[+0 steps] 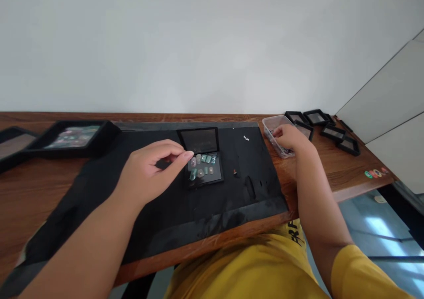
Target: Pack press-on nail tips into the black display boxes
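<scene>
My left hand (154, 168) hovers over the black mat (139, 210), thumb and forefinger pinched together beside an open small black case (202, 157). Whether anything is between those fingertips I cannot make out. The case's tray holds several pale green and pink press-on nails (202, 165). Its lid stands open behind. My right hand (289, 140) reaches into a clear plastic tub (276, 133) at the mat's right edge, fingers curled inside; what they touch is hidden.
The mat lies on a wooden table (334, 171). Several empty black cases (326, 129) lie at the far right. A black case with nails (74, 136) and another tray sit at the far left. Small coloured pieces (374, 173) lie near the right edge.
</scene>
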Motion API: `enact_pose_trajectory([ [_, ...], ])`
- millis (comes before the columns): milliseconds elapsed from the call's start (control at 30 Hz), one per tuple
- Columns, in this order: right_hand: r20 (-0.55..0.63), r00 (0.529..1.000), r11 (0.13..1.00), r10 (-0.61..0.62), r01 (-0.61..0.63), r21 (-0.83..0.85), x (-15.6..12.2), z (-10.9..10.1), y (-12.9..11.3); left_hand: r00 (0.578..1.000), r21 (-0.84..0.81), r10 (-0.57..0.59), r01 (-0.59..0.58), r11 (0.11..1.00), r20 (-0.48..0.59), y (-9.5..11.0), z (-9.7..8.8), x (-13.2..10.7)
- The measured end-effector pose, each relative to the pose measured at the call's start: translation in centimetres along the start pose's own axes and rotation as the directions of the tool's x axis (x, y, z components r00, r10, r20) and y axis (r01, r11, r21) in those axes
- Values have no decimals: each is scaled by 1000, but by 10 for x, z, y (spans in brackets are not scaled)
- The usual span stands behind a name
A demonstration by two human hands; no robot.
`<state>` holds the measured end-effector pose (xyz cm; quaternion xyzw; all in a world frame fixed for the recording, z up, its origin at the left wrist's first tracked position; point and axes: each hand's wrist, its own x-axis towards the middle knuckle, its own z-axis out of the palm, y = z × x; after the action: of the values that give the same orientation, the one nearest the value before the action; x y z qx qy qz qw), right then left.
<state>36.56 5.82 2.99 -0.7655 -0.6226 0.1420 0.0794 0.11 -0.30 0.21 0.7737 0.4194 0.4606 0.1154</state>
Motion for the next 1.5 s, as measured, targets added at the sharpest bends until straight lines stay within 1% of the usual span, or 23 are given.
enact_pose_trajectory([
  [100,88,996,999,30,-32,20,1,0,-1,999,-14,7,-6,1000,39,0,1,-1],
  [233,33,999,1000,-10,9,8,1,0,1,999,-1,31,-31,1000,25,0,0,-2],
  [300,-14,999,999,-32,32,18,-1,-1,1,999,17,30,-30,999,16,0,-1,-2],
  [367,-94,995,997,-42,48,62,-2,-4,-1,999,21,25,-26,999,20,0,-2,-2],
  [500,-301,953,987,-27,73,145,-7,-11,-4,1000,22,24,-25,999,20,-1,-2,-2],
  [600,-350,937,988,12,43,150,-10,-15,-5,1000,32,19,-19,999,8,-2,-3,-1],
  [700,-339,939,989,55,-4,149,-11,-16,-5,1000,33,13,-13,999,5,-2,-3,-1],
  [800,-320,945,988,68,-20,151,-10,-16,-3,1000,34,9,-9,999,12,0,-3,-1],
  [867,-286,957,989,53,-10,149,-9,-15,-3,1000,33,3,-4,999,13,1,-3,-2],
  [967,-207,978,991,-3,31,130,-9,-13,-4,1000,33,-12,12,999,20,1,-3,-2],
  [1033,-174,984,993,-22,42,112,-10,-12,-5,999,32,-20,19,999,27,1,-4,-2],
  [1167,-168,986,994,-16,34,102,-12,-13,-5,999,36,-31,29,999,35,0,-4,-2],
  [1333,-164,986,992,-39,58,115,-10,-12,-3,996,45,-68,65,997,58,0,-4,-3],
  [1500,-140,989,989,-41,60,135,-6,-10,3,997,49,-60,58,997,51,1,-4,-3],
])
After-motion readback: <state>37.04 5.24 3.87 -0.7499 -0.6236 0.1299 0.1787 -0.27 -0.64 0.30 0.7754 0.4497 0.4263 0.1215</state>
